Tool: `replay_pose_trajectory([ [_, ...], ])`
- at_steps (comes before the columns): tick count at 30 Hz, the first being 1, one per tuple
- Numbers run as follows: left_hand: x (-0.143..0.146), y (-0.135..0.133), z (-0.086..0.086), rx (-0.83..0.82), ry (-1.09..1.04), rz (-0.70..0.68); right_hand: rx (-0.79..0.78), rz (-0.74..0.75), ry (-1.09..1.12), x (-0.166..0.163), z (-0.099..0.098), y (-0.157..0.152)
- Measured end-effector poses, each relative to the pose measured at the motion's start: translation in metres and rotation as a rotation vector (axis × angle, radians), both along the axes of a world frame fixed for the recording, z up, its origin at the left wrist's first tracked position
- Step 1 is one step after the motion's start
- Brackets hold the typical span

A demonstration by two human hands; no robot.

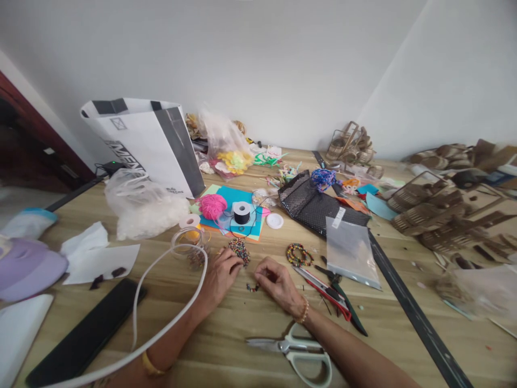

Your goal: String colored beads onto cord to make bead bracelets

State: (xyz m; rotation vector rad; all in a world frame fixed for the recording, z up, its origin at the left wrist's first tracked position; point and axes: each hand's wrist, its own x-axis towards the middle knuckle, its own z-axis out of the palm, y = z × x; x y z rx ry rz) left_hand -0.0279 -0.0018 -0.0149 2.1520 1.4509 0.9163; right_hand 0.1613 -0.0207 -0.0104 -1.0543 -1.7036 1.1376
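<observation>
A loose pile of small multicoloured beads [239,251] lies on the wooden table. My left hand [221,276] rests at its near left edge, fingers curled together at the beads; what is between the fingertips is hidden. To the right, my right hand [278,284] is closed in a pinch, and a short string of beads [252,288] trails from below its fingertips onto the table. A spool of black cord [242,213] stands behind the pile, its loose cord looping toward the beads. Coiled beaded bracelets [299,254] lie beyond my right hand.
Scissors [297,346] lie by my right forearm, with a red cutter [325,291] and green-handled pliers [349,307] farther right. A white cable [172,330] arches over my left forearm. A black phone [86,334], pink yarn [212,207] and a paper bag [145,145] are at left.
</observation>
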Motion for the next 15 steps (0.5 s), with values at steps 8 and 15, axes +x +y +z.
replay_pose_trajectory([
  [8, 0.004, -0.004, 0.014, -0.600, -0.668, 0.079, 0.170, 0.007, -0.055, 0.002, 0.004, -0.001],
  [15, 0.008, -0.006, 0.021, -0.803, -0.868, 0.047, 0.249, 0.025, -0.046, 0.002, 0.005, -0.002],
])
